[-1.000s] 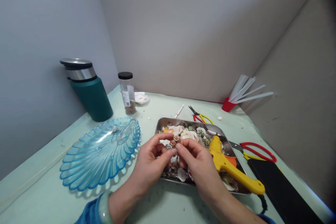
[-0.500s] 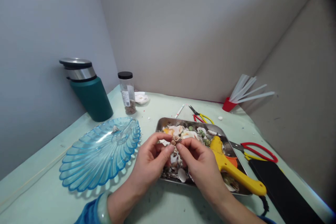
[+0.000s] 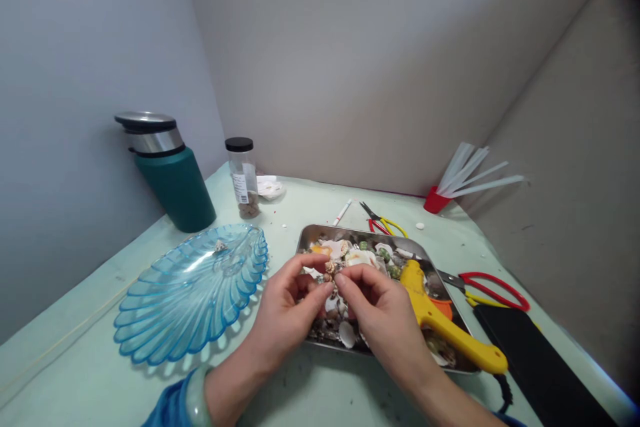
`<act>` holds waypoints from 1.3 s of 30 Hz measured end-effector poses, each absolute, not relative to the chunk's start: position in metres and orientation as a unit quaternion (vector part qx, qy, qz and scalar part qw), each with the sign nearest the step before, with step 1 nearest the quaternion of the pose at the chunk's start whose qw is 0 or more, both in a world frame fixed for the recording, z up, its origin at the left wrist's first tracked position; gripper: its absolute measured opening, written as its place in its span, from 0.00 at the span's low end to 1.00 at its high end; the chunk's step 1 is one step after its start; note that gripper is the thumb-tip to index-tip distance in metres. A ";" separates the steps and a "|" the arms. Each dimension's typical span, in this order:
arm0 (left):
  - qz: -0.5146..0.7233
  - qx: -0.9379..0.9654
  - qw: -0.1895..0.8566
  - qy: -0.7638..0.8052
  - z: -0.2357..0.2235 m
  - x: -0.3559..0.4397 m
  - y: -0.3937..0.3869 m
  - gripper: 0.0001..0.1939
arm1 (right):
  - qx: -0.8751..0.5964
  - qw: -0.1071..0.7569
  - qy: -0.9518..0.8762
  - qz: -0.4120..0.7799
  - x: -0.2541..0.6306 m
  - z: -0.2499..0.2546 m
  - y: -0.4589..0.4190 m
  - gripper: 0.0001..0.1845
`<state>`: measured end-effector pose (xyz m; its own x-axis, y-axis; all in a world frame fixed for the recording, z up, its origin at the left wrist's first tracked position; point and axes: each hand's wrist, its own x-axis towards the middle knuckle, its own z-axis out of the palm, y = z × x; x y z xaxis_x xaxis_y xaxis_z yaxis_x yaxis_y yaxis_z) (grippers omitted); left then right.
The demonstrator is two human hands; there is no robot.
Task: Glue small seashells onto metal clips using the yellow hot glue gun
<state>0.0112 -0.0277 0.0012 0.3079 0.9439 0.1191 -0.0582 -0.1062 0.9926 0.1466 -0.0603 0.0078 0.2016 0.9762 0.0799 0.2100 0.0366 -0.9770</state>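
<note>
My left hand (image 3: 290, 307) and my right hand (image 3: 380, 310) meet over a metal tray (image 3: 333, 345) of seashells. Between their fingertips is a small cluster of brown spiral seashells (image 3: 331, 269), partly covered by the fingers. Both hands pinch it, thumbs against forefingers. Below lie white shells (image 3: 347, 333) and green-striped ones (image 3: 395, 271). A yellow hot glue gun (image 3: 450, 333) rests across the tray's right side, close to my right hand. Left of my left hand stands a blue, shell-shaped plastic dish (image 3: 185, 307) with a small shell piece (image 3: 220, 246) in it.
At the back left stand a teal bottle (image 3: 177, 187) and a black-lidded jar (image 3: 243, 177). Pliers (image 3: 385, 222) and a marker (image 3: 343, 212) lie behind the tray. To the right are red-handled scissors (image 3: 493, 287), a black flat object (image 3: 530, 360) and a red cup (image 3: 437, 200) of glue sticks.
The small shell cluster has turned slightly between my fingertips, and less of its lower part shows now. Both hands stay in nearly the same place.
</note>
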 end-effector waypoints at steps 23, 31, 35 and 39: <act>0.462 0.566 0.574 0.371 0.003 0.012 -0.028 0.12 | -0.510 0.425 -0.740 -0.105 0.153 0.003 -0.066 0.06; 0.459 0.540 0.606 0.361 0.000 0.011 -0.026 0.14 | -0.503 0.432 -0.743 -0.083 0.153 0.006 -0.066 0.06; 0.462 0.514 0.621 0.369 0.004 0.010 -0.025 0.16 | -0.521 0.471 -0.712 -0.005 0.156 0.010 -0.065 0.05; 0.466 0.503 0.631 0.362 0.005 0.009 -0.023 0.15 | -0.529 0.476 -0.701 0.054 0.156 0.011 -0.065 0.04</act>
<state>0.0091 -0.0232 0.0047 0.3034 0.9528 0.0117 -0.2239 0.0594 0.9728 0.1560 -0.0645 0.0114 0.0111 0.7926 0.6096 0.6897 0.4353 -0.5786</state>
